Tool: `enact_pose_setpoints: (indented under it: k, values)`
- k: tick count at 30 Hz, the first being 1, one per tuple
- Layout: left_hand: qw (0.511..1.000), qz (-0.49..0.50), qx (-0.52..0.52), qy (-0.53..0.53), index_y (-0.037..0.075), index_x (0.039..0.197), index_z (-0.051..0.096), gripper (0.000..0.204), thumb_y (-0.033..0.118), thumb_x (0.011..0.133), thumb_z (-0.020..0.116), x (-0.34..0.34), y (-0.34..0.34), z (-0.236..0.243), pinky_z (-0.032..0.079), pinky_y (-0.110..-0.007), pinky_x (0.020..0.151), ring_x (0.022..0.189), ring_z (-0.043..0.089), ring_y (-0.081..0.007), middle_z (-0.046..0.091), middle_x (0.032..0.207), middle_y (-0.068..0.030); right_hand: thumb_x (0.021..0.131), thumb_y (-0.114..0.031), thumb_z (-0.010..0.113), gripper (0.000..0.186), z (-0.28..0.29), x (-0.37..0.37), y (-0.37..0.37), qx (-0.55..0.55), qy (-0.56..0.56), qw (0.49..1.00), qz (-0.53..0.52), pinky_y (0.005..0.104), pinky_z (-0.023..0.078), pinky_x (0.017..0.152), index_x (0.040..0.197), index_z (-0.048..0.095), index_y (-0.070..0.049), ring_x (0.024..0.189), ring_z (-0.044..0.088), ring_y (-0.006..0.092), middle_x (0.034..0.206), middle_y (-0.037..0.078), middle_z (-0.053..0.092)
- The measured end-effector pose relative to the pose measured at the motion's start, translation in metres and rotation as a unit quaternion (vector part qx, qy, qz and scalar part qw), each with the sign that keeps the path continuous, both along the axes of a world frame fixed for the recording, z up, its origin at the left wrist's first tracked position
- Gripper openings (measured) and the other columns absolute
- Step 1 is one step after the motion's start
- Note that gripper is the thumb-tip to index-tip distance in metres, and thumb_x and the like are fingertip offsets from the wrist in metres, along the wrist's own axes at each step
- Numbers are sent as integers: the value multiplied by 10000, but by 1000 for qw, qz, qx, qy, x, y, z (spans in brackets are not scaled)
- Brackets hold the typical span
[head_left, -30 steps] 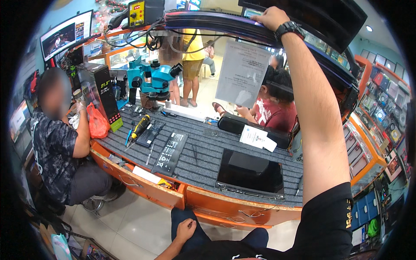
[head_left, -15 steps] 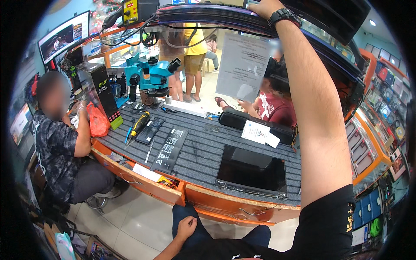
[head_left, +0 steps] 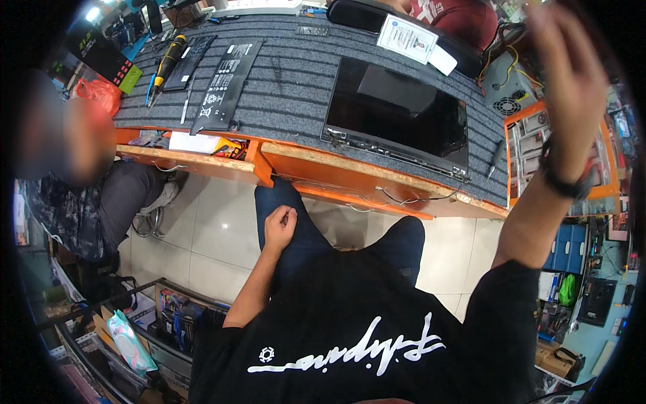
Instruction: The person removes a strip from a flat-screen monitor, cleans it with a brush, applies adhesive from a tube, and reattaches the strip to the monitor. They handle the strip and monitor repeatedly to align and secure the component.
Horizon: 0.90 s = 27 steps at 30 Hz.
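The head view showed the left hand (head_left: pixel 280 227) lying on the left thigh (head_left: pixel 306 219), fingers curled in loosely, with nothing visible in them. The right hand (head_left: pixel 572 77) hung raised at the right, a dark watch (head_left: pixel 565 183) on its wrist; motion blur smeared its fingers, so I could not tell whether it was gripping anything. The laptop display panel (head_left: pixel 397 114) lay flat, dark face up, on the ribbed grey mat (head_left: pixel 289 101), its lower edge near the front of the bench. A swing of the right forearm could have knocked the panel off that edge, and a blind downward press could have cracked it. The long battery (head_left: pixel 225 84) reached almost to the front, so a nudge could have tipped it into the open drawer (head_left: pixel 195 163) below. Pressure on the yellow-and-black screwdriver (head_left: pixel 169 59) might have harmed the flat black pack (head_left: pixel 192 64) just beside it. Counted on the mat: one display panel, one long battery, one flat black pack, one yellow-and-black screwdriver, two white cards (head_left: pixel 406 38) near the panel's far side, and one slim grey tool (head_left: pixel 496 158) to its right.
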<state>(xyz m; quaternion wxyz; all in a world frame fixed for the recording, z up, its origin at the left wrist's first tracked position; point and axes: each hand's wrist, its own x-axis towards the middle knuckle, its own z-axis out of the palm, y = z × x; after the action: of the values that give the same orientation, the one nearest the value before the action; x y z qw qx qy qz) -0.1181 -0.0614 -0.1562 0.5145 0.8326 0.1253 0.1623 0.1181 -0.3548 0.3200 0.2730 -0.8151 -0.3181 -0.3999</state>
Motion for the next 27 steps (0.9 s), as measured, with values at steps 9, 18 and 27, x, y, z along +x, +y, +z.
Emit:
enact_pose_setpoints:
  k: [9, 18, 27]
  values:
    - [999, -29, -23, 28, -7, 875, 677, 161, 125, 967, 669, 6, -2, 1, 434, -287, 554, 592, 552, -115, 591, 682, -54, 1026, -112, 628, 173, -198, -57, -115, 141, 288, 947, 14, 246, 446, 741, 1011, 712, 39, 792, 570, 113, 901, 55, 632]
    - [972, 32, -232, 23, 10, 990, 701, 184, 161, 1035, 606, -23, -13, 54, 431, -215, 584, 636, 549, -56, 637, 778, -5, 1015, -64, 607, 150, -188, -87, -93, 177, 266, 936, 149, 243, 442, 696, 1037, 712, 40, 763, 565, 124, 920, 91, 618]
    - [950, 171, -259, -41, 48, 1032, 714, 184, 222, 1033, 653, -112, -36, 68, 535, -262, 648, 748, 623, -81, 687, 870, -6, 1014, -119, 581, 208, -198, -139, -34, 37, 291, 891, 346, 295, 410, 645, 1054, 715, 36, 753, 521, 182, 910, 117, 609]
